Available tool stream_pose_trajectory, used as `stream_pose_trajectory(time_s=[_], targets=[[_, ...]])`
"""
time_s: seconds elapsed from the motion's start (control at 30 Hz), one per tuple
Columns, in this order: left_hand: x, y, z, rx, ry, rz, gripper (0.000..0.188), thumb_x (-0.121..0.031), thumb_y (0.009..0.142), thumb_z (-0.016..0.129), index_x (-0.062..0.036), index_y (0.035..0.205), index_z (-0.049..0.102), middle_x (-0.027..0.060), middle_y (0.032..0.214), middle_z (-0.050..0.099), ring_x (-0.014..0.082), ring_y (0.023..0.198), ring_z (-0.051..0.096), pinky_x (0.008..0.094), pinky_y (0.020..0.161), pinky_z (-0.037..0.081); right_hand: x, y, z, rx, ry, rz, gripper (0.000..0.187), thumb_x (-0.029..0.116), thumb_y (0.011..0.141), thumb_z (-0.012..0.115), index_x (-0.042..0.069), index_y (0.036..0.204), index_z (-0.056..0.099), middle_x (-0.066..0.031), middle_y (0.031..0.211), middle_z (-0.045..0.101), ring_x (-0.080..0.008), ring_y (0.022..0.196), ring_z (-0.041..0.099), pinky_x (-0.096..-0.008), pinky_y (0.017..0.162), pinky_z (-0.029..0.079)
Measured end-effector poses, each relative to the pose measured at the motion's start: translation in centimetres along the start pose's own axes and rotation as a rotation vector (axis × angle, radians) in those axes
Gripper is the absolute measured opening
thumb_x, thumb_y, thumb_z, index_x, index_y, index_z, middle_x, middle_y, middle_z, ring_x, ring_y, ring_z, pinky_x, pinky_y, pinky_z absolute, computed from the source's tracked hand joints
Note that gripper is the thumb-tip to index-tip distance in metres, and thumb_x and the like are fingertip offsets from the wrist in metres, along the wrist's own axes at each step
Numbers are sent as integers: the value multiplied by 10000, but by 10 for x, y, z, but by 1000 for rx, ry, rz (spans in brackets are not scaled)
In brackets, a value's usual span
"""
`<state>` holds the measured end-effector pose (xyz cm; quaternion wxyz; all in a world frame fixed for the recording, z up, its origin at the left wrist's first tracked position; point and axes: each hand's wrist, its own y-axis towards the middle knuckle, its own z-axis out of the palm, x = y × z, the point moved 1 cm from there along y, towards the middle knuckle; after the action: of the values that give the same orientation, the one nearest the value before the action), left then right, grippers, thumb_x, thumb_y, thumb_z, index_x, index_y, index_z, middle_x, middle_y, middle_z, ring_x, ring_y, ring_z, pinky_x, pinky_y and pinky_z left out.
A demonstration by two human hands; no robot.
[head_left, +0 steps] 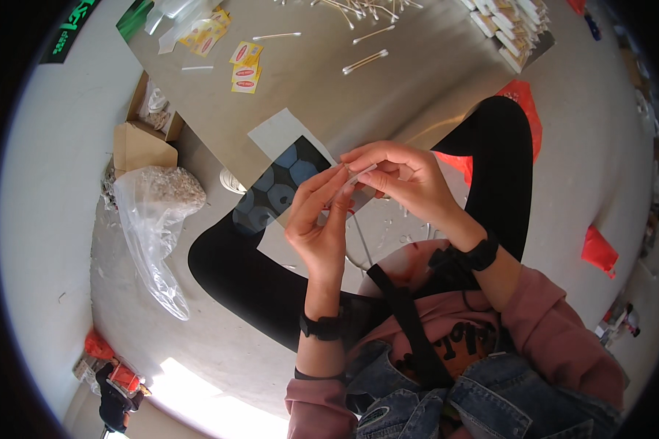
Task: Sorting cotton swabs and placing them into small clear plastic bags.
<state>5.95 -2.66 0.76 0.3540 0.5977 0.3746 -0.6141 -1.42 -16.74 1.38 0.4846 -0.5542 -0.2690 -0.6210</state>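
One narrow, whitish strip (363, 173) is being held above the near side of the smooth, grey metal tabletop (307, 84); it is being pinched by the left hand (321, 218) and the right hand (416, 184), thumbs and bent fingers being almost closed on it; its material cannot be told; if either pinch were being loosened, it could be dropped; if uneven force were being applied, it could be creased; beyond, four loose, white-tipped cotton swabs (277, 36) are being counted outside an uncountable swab heap (366, 7); three overlapping, small yellow-and-white cards (245, 73) are being counted nearest.
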Motion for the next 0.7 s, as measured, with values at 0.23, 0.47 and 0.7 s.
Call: stream_pose_trajectory(time_s=[0.23, 0.47, 0.7], targets=[[-9, -1, -1, -22, 196, 145, 122, 31, 860, 721, 0, 971, 761, 115, 1037, 710, 119, 813, 674, 221, 608, 580, -1, 4, 3, -24, -181, -199, 66, -10, 904, 670, -2, 964, 697, -96, 1054, 720, -129, 886, 694, -247, 737, 566], [-15, -4, -9, -63, 338, 235, 123, 37, 792, 780, -9, 906, 765, 86, 965, 733, 86, 677, 643, 198, 504, 484, 12, 0, 3, 49, -248, -147, 64, 6, 922, 651, -39, 934, 696, -148, 1108, 710, -163, 886, 705, -275, 777, 580], [-13, -4, -11, 9, 335, 329, 99, 41, 798, 776, 22, 893, 755, 103, 956, 729, 77, 634, 626, 191, 481, 494, 4, 0, -1, 27, -132, -58, 96, 24, 919, 663, -39, 971, 713, -153, 1109, 719, -162, 893, 703, -276, 794, 580]])
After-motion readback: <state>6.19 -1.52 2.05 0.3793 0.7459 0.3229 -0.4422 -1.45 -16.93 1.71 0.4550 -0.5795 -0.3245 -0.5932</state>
